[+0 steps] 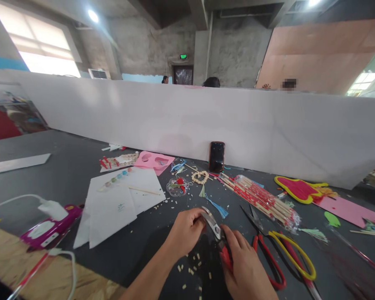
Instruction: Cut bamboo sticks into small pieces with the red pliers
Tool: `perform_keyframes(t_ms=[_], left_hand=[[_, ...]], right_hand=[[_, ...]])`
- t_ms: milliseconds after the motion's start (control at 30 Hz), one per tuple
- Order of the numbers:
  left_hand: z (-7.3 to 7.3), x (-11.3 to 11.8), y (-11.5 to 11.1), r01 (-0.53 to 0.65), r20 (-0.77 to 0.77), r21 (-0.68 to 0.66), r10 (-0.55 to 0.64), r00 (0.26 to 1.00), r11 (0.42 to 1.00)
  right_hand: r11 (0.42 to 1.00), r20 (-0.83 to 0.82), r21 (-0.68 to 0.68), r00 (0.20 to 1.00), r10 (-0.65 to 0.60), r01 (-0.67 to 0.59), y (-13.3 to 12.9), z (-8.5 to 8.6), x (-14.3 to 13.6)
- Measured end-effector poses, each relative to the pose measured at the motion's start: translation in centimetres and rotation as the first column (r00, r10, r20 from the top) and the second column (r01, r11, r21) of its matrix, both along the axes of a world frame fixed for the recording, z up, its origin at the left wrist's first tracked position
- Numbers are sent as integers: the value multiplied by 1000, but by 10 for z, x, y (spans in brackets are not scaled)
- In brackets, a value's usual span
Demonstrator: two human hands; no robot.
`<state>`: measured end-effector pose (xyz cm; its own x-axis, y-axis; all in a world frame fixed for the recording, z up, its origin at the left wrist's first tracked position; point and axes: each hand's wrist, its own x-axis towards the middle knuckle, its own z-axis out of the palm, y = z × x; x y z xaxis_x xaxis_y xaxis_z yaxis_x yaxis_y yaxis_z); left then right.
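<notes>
Right hand: gripping pliers by red handles.
Left hand: pinching something tiny at tips; cannot tell what.
Handling: pliers looking stiff, heavy; grip handles.

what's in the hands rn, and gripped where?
Right hand grips red-handled pliers by the handles. Left hand pinches at the metal jaw end; whatever small piece it holds there is too small to tell.

A: What does the person wear?
B: Nothing shows: the left hand and right hand are bare, forearms sleeveless, no rings, watch or gloves.
</notes>
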<state>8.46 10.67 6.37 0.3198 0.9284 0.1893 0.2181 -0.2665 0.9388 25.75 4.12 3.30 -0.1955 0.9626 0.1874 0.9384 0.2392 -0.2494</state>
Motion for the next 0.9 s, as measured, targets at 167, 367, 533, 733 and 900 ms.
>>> perform_keyframes(t_ms=[167, 367, 533, 733, 900], left_hand=[[0, 2, -1, -62, 44, 12, 62, 997, 998], [-1, 3, -1, -76, 76, 35, 73, 994, 997], [0, -1, 0, 6, 98, -2, -5, 995, 1000], [4, -4, 0, 34, 73, -47, -31, 997, 998], [1, -2, 1, 20, 68, -55, -16, 998, 998]], right_hand=[[999, 22, 40, 999, -36, 35, 1, 1, -1], [993, 107, 118, 993, -40, 27, 1, 4, -2], [994, 96, 112, 995, -17, 7, 0, 2, -1], [996, 86, 91, 996, 2, -10, 0, 3, -1], [999, 36, 43, 999, 15, -16, -1, -1, -2]])
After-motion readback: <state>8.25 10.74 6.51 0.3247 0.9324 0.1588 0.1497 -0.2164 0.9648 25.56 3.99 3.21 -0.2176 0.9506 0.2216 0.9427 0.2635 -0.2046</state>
